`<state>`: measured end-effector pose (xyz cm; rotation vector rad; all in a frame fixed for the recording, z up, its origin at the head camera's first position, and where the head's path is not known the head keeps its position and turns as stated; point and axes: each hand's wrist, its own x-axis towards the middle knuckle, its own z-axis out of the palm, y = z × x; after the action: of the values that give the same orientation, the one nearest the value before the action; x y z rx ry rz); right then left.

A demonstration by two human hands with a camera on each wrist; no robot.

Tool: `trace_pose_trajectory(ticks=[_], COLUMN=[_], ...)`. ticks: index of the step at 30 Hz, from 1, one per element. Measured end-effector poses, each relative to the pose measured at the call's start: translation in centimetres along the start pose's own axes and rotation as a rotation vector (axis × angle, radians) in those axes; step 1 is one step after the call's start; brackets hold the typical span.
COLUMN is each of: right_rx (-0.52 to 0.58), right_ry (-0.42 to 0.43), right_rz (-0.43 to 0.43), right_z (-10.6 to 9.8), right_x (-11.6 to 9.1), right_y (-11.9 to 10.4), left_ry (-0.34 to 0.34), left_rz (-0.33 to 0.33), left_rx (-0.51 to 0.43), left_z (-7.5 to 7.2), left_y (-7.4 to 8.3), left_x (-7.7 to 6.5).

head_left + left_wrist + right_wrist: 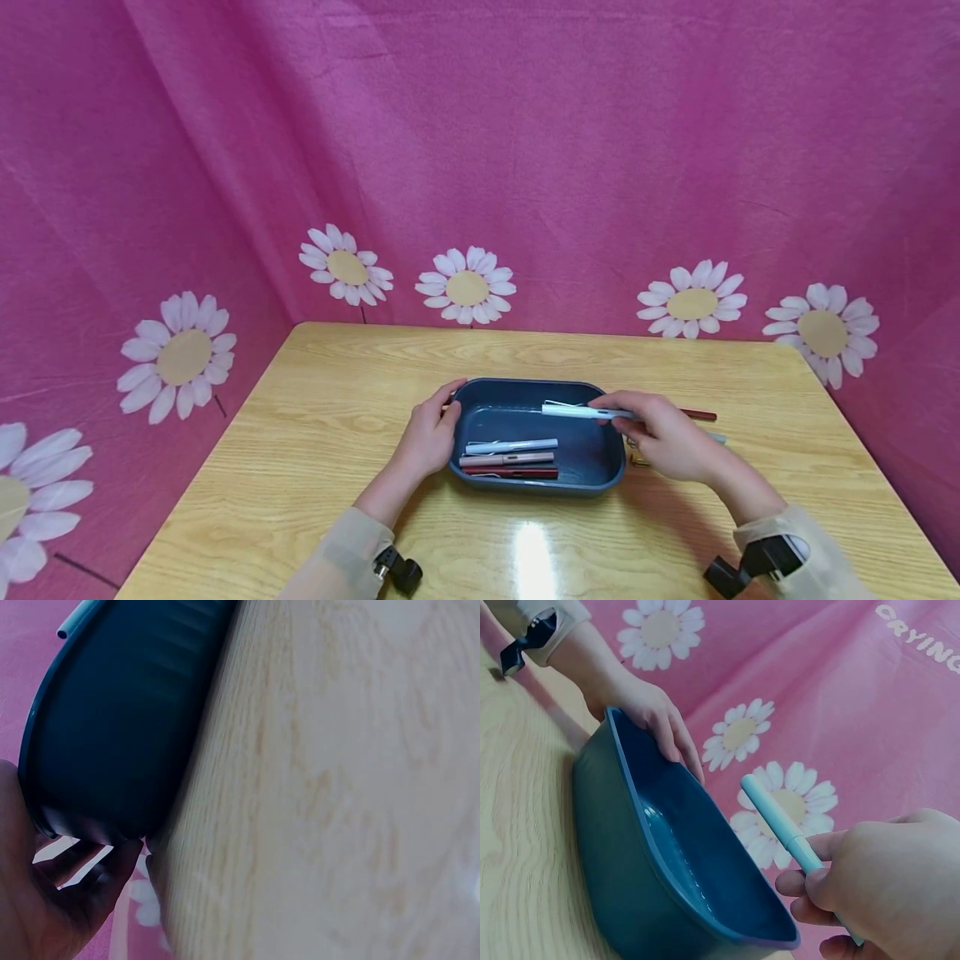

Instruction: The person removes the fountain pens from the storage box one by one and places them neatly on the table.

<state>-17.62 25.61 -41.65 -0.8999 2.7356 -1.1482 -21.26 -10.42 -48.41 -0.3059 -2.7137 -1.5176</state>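
Note:
A dark blue rectangular bin [510, 417] with rounded corners sits on the wooden table. My left hand [423, 437] grips its left end, thumb at the rim and fingers round the outside wall, as the left wrist view also shows. Over the bin's right side, my right hand [667, 437] pinches a pale blue pen [774, 812] with thumb and fingers, its clip end pointing left. Inside the bin, side by side, lie a light blue pen [517, 447], a pinkish-brown pen [507, 459] and a dark red pen [510, 472].
Right of the bin, partly hidden by my right hand, are a dark red pen [700, 415], the end of a light blue pen [718, 438] and something yellow [639, 459]. A pink curtain [555, 208] with daisies hangs behind the table [315, 467].

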Motion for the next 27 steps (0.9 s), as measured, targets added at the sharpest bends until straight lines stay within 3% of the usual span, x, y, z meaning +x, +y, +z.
trace_pose_trajectory(ticks=[9, 22, 27], right_rx=[0.022, 0.003, 0.011], right_ry=[0.043, 0.106, 0.11], right_rz=[0.058, -0.004, 0.023], right_z=[-0.7, -1.2, -1.3], right_x=[-2.2, -4.5, -5.8], right_y=[0.7, 1.6, 2.0], left_ry=[0.01, 0.005, 0.003], left_rz=[0.019, -0.004, -0.008], left_rx=[0.006, 0.004, -0.001], left_z=[0.1, 0.1, 0.1], left_y=[-0.1, 0.2, 0.1], left_x=[0.0, 0.0, -0.1])
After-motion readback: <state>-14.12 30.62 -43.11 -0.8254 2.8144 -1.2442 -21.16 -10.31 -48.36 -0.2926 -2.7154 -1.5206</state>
